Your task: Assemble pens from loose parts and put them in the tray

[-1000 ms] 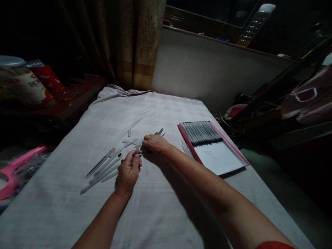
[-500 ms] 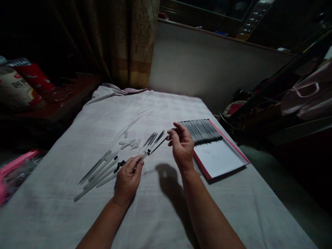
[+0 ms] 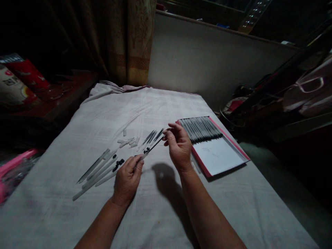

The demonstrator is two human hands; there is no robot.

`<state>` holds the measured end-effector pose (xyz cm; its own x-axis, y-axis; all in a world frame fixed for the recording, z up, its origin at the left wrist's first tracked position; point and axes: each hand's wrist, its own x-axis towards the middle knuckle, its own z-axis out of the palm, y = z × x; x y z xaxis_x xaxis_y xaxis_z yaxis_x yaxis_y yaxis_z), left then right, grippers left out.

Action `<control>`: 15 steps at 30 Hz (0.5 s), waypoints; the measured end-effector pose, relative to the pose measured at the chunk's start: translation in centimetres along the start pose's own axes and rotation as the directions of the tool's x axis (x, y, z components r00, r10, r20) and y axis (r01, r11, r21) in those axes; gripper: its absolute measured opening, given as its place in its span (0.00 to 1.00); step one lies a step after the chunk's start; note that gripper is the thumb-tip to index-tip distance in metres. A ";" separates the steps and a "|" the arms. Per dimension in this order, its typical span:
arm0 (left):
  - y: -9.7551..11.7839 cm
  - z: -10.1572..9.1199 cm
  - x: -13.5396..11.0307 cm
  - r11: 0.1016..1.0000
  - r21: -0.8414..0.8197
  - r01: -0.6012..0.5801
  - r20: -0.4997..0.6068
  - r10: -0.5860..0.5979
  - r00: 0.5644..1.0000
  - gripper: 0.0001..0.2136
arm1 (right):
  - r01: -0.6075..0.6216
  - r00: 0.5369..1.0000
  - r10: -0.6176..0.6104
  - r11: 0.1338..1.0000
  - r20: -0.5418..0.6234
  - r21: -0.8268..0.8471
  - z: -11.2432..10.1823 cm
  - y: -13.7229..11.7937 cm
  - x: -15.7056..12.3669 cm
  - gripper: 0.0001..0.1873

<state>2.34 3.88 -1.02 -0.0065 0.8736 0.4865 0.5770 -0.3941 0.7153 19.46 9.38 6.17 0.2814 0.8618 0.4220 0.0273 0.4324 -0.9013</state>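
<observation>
My left hand (image 3: 128, 178) is closed on a clear pen barrel (image 3: 142, 156) that points up and to the right. My right hand (image 3: 178, 146) pinches a thin dark refill (image 3: 156, 143), its lower end at the barrel's mouth. Both hands hover above a table covered with a white cloth (image 3: 145, 207). Several clear barrels (image 3: 97, 170) lie to the left of my left hand, with small black end plugs (image 3: 118, 163) beside them. Several dark refills (image 3: 151, 136) and clear caps (image 3: 128, 141) lie just beyond the hands.
A red-edged tray (image 3: 219, 155) at the right holds a row of finished pens (image 3: 201, 127). A curtain (image 3: 135, 45) hangs behind the table. Red and white packets (image 3: 18, 83) stand on a dark shelf at the left. A pink object (image 3: 14, 164) lies at the left edge.
My right hand lifted off the pile of refills with one refill and brought it towards the barrel in my left hand. The left hand stayed almost where it was.
</observation>
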 end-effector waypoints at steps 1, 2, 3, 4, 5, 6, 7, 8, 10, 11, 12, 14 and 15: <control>0.0 0.0 0.0 1.000 0.011 -0.017 -0.005 0.017 1.000 0.11 | -0.027 0.999 0.027 1.000 0.022 0.000 0.1 0.1 -0.1 0.11; 0.0 0.0 0.0 0.999 0.023 -0.029 -0.012 0.030 0.999 0.11 | -0.054 0.997 0.054 0.999 0.046 -0.001 0.2 0.3 -0.3 0.10; -0.1 -0.1 0.0 0.999 0.035 -0.040 -0.018 0.040 0.999 0.11 | -0.079 0.994 0.079 0.997 0.073 -0.006 0.3 0.5 -0.4 0.10; -0.1 -0.1 0.0 0.998 0.046 -0.050 -0.022 0.051 0.998 0.11 | -0.100 0.989 0.101 0.995 0.106 -0.015 0.4 0.7 -0.6 0.09; -0.1 -0.2 0.0 0.997 0.057 -0.060 -0.023 0.061 0.998 0.11 | -0.118 0.981 0.121 0.993 0.151 -0.029 0.5 0.9 -0.8 0.09; -0.1 -0.2 0.1 0.995 0.066 -0.069 -0.023 0.071 0.997 0.11 | -0.132 0.968 0.139 0.990 0.211 -0.047 0.6 1.1 -1.0 0.08; -0.1 -0.3 0.1 0.994 0.075 -0.079 -0.022 0.081 0.997 0.11 | -0.140 0.947 0.154 0.988 0.283 -0.068 0.6 1.4 -1.1 0.08; -0.1 -0.4 0.1 0.993 0.084 -0.086 -0.022 0.088 0.996 0.12 | -0.146 0.918 0.169 0.985 0.358 -0.091 0.6 1.7 -1.3 0.09; -0.2 -0.5 0.3 0.990 0.107 -0.096 -0.032 0.100 0.994 0.11 | -0.163 0.856 0.210 0.977 0.473 -0.139 0.6 2.4 -1.4 0.13; -0.2 -0.6 0.3 0.988 0.119 -0.097 -0.042 0.103 0.994 0.11 | -0.170 0.837 0.235 0.970 0.494 -0.172 0.5 2.9 -1.3 0.15; -0.3 -0.7 0.4 0.987 0.130 -0.098 -0.053 0.105 0.993 0.11 | -0.170 0.834 0.255 0.962 0.489 -0.213 0.4 3.3 -1.3 0.17; -0.4 -0.9 0.5 0.985 0.148 -0.094 -0.070 0.105 0.992 0.11 | -0.130 0.852 0.273 0.937 0.446 -0.325 0.2 4.1 -1.2 0.16; -0.4 -0.9 0.5 0.984 0.156 -0.091 -0.076 0.104 0.992 0.11 | -0.083 0.859 0.269 0.913 0.435 -0.400 0.1 4.4 -1.2 0.14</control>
<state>1.32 4.22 -0.60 -0.0085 0.8036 0.5951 0.6954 -0.4228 0.5810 19.19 10.26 1.70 -0.1681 0.9722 0.1632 0.3856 0.2172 -0.8967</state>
